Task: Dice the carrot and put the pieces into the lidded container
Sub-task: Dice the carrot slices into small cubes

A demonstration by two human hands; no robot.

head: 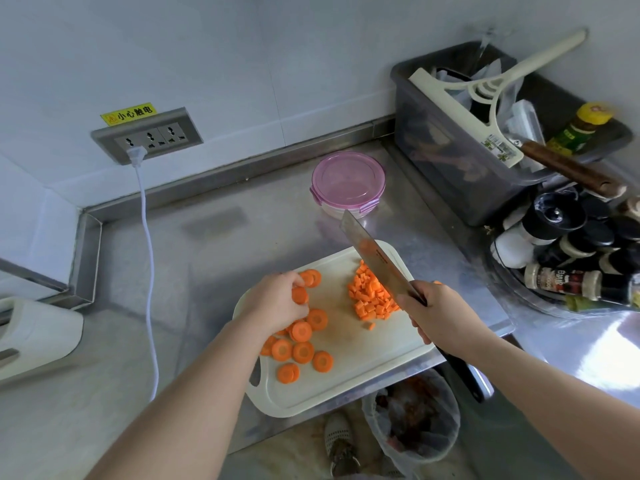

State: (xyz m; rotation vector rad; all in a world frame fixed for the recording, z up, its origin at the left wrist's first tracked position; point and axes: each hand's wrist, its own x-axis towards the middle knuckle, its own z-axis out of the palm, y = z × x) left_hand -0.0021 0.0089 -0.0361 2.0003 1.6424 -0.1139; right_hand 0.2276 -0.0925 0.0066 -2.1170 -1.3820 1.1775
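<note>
Carrot rounds (301, 351) lie loose along the left side of the board (346, 344), more than ten of them whole, from the far left corner down towards the near left corner. On the right side of the board, near its far right corner, sits a heap of dice (372, 296), with one stray cube just off its near edge. By my count of what shows, roughly half the carrot is cut small and the rest waits.

The left hand (277, 299) is curled over the rounds at the left edge, its fingers pinching one or two of them; I judge it is gathering a stack for the next cuts. The right hand (436, 313) is wrapped round the handle of the knife (374, 258), whose blade is raised and slanted above the dice, not touching the board.

The container (332, 211) stands on the bench (242, 237) beyond the board's far right corner, towards the back edge and well apart from both hands. Its pink lid (348, 176) is on and looks clipped down. No carrot shows inside it.

Left to do, as I judge it: dice the remaining rounds, unclip the lid, move all the pieces in and close it.
</note>
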